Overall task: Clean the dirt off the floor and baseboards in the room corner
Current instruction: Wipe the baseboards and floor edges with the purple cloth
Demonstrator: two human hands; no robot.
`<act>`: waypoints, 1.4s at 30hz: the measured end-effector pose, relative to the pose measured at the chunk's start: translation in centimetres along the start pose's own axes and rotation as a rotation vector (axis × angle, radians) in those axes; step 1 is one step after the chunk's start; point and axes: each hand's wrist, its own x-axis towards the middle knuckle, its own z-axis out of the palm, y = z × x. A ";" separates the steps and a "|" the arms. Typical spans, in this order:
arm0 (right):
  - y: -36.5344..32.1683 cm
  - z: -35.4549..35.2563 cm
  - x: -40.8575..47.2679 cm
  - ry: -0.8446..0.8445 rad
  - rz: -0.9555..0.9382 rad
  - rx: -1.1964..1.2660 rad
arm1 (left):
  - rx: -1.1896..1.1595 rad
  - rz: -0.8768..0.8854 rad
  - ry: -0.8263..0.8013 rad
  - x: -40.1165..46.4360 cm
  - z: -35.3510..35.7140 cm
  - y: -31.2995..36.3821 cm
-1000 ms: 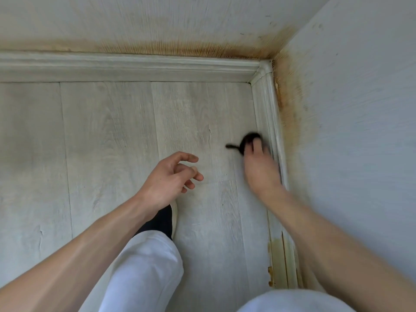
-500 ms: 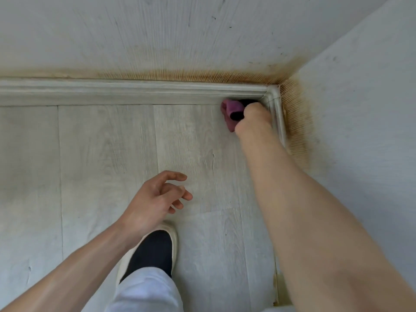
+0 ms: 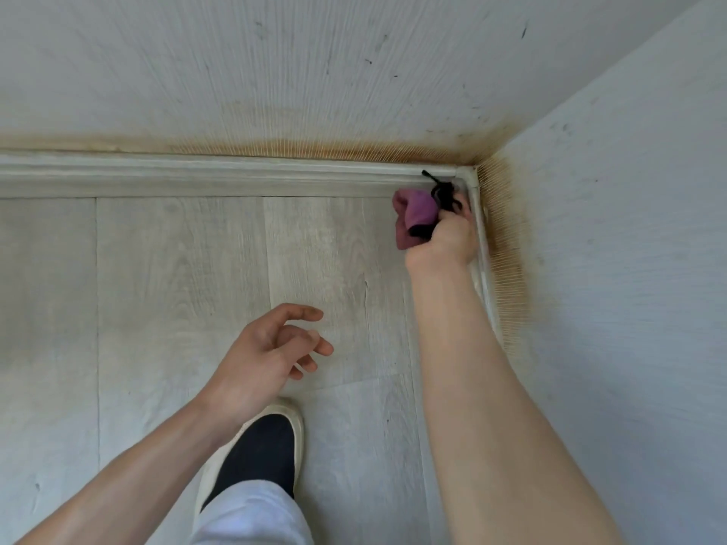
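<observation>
The right hand [image 3: 446,238] grips a pink cloth [image 3: 415,214] with black cord, pressed into the corner where the two baseboards [image 3: 236,179] meet. The left hand [image 3: 267,352] hovers over the floor [image 3: 157,269], fingers relaxed, holding nothing. Brown stains [image 3: 314,149] line the walls just above the baseboards.
</observation>
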 end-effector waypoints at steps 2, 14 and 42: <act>1.0 -0.3 0.7 0.054 0.037 -0.083 | -0.007 0.000 0.009 -0.1 -0.3 0.0; -1.7 0.7 -0.1 -0.016 -0.215 -0.021 | 0.020 -0.033 0.019 -0.7 -0.9 -0.8; 1.2 -2.9 0.1 -0.007 -0.413 -0.580 | 0.025 -0.034 0.019 -2.8 -0.4 -1.7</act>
